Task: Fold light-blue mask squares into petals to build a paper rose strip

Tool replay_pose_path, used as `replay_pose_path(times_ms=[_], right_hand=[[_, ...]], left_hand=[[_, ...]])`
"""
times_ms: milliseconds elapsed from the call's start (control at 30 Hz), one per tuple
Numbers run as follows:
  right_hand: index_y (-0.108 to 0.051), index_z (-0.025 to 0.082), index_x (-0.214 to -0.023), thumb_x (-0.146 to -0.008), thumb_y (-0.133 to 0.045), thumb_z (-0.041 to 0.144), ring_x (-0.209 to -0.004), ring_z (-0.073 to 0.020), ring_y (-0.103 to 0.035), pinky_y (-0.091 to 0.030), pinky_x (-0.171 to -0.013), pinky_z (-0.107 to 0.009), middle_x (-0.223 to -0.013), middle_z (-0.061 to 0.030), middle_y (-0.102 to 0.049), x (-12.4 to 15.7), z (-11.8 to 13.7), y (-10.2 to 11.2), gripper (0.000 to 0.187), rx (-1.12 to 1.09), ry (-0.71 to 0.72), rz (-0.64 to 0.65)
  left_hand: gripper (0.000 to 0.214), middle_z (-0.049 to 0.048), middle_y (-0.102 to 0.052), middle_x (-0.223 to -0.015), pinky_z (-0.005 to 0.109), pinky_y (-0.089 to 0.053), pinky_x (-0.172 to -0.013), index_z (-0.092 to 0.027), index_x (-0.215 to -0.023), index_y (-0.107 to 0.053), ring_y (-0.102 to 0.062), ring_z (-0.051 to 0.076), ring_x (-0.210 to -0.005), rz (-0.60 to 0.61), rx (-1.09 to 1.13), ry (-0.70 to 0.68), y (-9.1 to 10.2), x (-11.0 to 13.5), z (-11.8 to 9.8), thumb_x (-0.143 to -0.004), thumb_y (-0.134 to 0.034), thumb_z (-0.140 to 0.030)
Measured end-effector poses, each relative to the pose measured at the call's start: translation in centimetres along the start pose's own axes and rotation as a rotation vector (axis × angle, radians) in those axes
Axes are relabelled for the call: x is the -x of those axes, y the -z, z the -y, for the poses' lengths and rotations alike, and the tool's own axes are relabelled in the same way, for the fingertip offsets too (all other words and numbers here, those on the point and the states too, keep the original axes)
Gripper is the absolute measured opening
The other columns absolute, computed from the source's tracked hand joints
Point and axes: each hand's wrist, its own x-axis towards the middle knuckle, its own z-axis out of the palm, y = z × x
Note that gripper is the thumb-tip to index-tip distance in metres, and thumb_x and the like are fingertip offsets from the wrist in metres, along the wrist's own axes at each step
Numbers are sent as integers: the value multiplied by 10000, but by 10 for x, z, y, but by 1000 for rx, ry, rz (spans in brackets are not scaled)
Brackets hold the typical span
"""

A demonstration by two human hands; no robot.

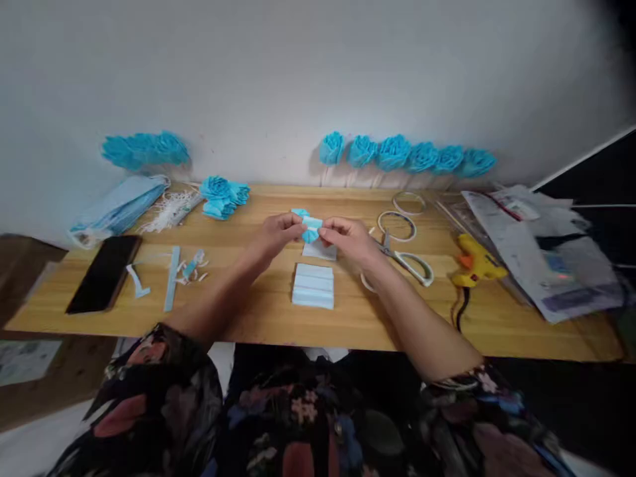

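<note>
Between my fingertips is a small piece of blue and white pleated mask fabric [311, 224]. My left hand [283, 233] pinches its left edge, and my right hand [346, 237] pinches the right edge. Just behind it, near my left fingers, shows another bit of blue fabric [300, 212]. A whitish fabric square [320, 250] lies beneath my hands, partly covered by them. Closer to the table's front edge is a pale blue pleated square [313, 286], flat on the wood. Open scissors [397, 255] with white handles rest right of my right hand.
A yellow glue gun [474, 262], tape rolls [397, 226] and plastic packaging [541, 258] occupy the right. Blue fabric flowers [392, 154] lean on the wall; more flowers [218, 197] lie left. Face masks [122, 205], white ear loops [171, 211], a phone [104, 273] and scraps [191, 266] are left.
</note>
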Motion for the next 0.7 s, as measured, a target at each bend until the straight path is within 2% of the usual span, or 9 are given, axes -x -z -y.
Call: replay_pose_path(times_ms=[167, 233, 367, 433, 500, 633, 700], right_hand=[[-632, 192, -691, -746, -694, 444, -591, -108, -462, -363, -591, -252, -611, 31, -548, 1, 2, -2, 265, 6, 16, -7], [-639, 192, -692, -754, -688, 439, -585, -110, -465, -365, -596, -255, -601, 29, -553, 1, 4, -2, 259, 25, 22, -34], [-644, 190, -703, -743, -679, 416, -606, -116, -492, -371, -605, -257, -630, 18, -592, 1, 7, -2, 232, 36, 42, -128], [-651, 187, -713, -749, -669, 407, -611, -116, -490, -364, -602, -259, -649, 14, -603, 1, 7, -2, 223, 58, 61, -149], [-659, 182, -724, -762, -661, 396, -605, -112, -476, -353, -598, -260, -649, 17, -592, 1, 5, -3, 218, 90, 83, -158], [-657, 179, -743, -773, -658, 377, -607, -106, -461, -355, -604, -260, -649, 26, -555, 1, 1, -4, 200, 106, 130, -164], [-655, 180, -748, -772, -657, 373, -609, -105, -453, -354, -604, -259, -652, 28, -540, 1, 0, -5, 194, 110, 144, -164]], left_hand=[[262, -8, -580, -614, 274, -383, -669, -168, -628, -616, -501, 120, -629, 30, -20, -25, 2, 0, 3, -717, -720, -392], [257, -1, -596, -638, 275, -406, -683, -168, -691, -646, -523, 125, -644, 21, 29, -43, 2, -1, 5, -762, -692, -411], [276, -13, -567, -655, 272, -427, -661, -183, -871, -662, -521, 126, -632, -136, 111, -104, 3, -1, 6, -856, -592, -451], [243, -19, -550, -652, 264, -419, -657, -190, -819, -635, -501, 119, -628, -234, 10, -175, 3, 1, 4, -851, -612, -430], [220, -11, -572, -668, 266, -413, -666, -191, -752, -614, -502, 122, -647, -278, -165, -290, 1, 5, 1, -843, -632, -391], [167, -1, -593, -664, 295, -388, -676, -191, -728, -652, -509, 132, -649, -214, -522, -529, -5, 11, 0, -859, -624, -291], [130, -3, -590, -659, 309, -376, -691, -198, -759, -685, -519, 136, -651, -209, -631, -595, -7, 12, 2, -862, -628, -254]])
